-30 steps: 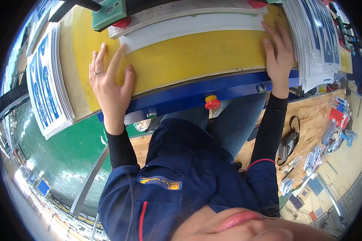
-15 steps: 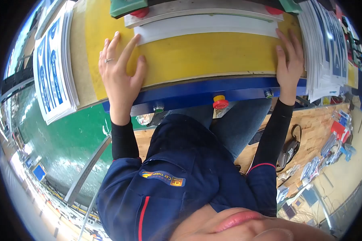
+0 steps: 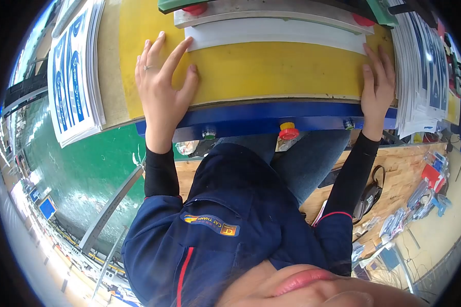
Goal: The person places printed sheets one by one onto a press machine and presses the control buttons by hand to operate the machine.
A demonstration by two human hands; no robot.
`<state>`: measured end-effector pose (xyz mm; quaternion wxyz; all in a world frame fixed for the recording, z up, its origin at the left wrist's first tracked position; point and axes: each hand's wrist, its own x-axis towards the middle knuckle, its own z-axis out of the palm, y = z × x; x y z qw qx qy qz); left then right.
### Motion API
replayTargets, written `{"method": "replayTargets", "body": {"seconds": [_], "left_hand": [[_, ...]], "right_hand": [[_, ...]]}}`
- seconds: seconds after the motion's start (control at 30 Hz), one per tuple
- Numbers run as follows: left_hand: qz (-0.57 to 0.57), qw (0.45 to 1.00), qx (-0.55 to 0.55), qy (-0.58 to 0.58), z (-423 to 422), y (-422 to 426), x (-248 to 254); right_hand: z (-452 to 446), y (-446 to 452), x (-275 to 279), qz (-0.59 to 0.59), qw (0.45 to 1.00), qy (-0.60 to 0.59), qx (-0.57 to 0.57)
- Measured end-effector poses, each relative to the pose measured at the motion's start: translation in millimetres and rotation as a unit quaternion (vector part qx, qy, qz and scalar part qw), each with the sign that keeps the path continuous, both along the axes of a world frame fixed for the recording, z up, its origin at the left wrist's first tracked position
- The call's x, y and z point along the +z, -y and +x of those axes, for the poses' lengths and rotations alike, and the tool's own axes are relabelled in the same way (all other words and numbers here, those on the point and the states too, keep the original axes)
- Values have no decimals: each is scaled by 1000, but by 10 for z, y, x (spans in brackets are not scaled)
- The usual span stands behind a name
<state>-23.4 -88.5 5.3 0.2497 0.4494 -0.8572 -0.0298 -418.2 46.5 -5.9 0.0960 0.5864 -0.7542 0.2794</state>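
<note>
A white sheet (image 3: 276, 36) lies on the yellow work surface (image 3: 271, 71), its far edge under a metal bar (image 3: 271, 11). My left hand (image 3: 166, 89) rests palm down with fingers spread, its index fingertip at the sheet's left end. At the sheet's right end, my right hand (image 3: 378, 92) lies flat with its thumb apart and fingertips by the corner. Neither hand grips anything. Red round knobs (image 3: 194, 9) sit near both ends of the bar.
Printed sheets are stacked at the left (image 3: 77, 77) and at the right (image 3: 420, 77). The blue front rail (image 3: 241, 118) carries a red and yellow button (image 3: 289, 132) and green buttons (image 3: 209, 134). A bag (image 3: 369, 197) is on the wooden surface at lower right.
The whole view has shifted, so the machine, sheet and both hands appear farther right. Relative to the sheet, my hands hold nearly the same places.
</note>
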Motion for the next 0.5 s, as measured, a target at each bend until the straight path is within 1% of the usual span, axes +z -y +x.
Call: {"method": "replayTargets", "body": {"seconds": [0.23, 0.5], "left_hand": [[2, 1000, 8, 10, -27, -19, 50], [1, 1000, -9, -16, 6, 13, -14]], "right_hand": [[4, 4, 0, -5, 1000, -2, 2], [-46, 11, -42, -29, 999, -13, 21]]}}
